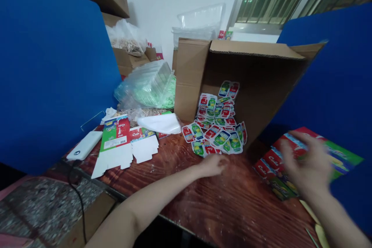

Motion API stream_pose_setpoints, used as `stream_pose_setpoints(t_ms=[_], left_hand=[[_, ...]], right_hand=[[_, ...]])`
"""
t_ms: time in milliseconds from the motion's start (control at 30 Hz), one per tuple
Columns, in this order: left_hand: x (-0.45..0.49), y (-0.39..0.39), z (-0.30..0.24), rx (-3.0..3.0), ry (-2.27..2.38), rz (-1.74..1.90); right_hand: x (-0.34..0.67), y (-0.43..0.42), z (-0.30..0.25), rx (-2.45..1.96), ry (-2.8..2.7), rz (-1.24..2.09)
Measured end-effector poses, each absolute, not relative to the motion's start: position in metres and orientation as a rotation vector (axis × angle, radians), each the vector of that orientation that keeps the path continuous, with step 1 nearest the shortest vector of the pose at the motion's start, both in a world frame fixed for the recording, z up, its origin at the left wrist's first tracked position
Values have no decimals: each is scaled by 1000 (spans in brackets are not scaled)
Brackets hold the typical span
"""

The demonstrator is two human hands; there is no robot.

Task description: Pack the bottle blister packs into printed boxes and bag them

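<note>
My left hand is low over the table at the front edge of a pile of flat die-cut cards printed with red cola and green lemon drink pictures. Its fingers are loosely curved and somewhat apart, and no card shows between them. The pile spills out of a cardboard box lying on its side with its mouth towards me. On the right, my right hand is blurred, with fingers spread, in front of a stack of small red and green printed cartons. Whether it touches them I cannot tell.
Flattened printed cartons and a white power bank with a cable lie on the left. Clear plastic trays and a white plastic bag are behind. Blue partitions flank the wooden table. A yellow strip lies front right.
</note>
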State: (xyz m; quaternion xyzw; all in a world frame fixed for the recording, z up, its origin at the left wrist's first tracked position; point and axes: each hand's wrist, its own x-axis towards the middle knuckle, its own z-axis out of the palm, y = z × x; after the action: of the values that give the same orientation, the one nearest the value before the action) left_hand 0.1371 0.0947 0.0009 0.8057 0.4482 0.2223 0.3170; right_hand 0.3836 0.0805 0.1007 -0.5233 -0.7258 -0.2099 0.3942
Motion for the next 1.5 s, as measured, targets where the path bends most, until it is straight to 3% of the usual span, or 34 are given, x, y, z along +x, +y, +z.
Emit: stream_pose_setpoints(t_ms=[133, 333, 800, 1000, 1233, 1500], left_hand=[[40, 103, -34, 2236, 1453, 573], [-5, 115, -79, 2429, 1756, 566], [-4, 125, -87, 2284, 1735, 549], [-4, 126, -86, 2289, 1745, 567], [-4, 120, -71, 2303, 1755, 781], [-23, 101, -64, 2230, 1822, 1095]], right_hand=[[287, 136, 53, -1167, -2360, -409], [231, 261, -12, -1743, -2454, -330], [200, 392, -31, -1859, -2612, -406], [209, 366, -27, -1731, -2708, -452], [231, 244, -44, -1442, -2694, -510], [268, 163, -70, -1269, -2693, -309]])
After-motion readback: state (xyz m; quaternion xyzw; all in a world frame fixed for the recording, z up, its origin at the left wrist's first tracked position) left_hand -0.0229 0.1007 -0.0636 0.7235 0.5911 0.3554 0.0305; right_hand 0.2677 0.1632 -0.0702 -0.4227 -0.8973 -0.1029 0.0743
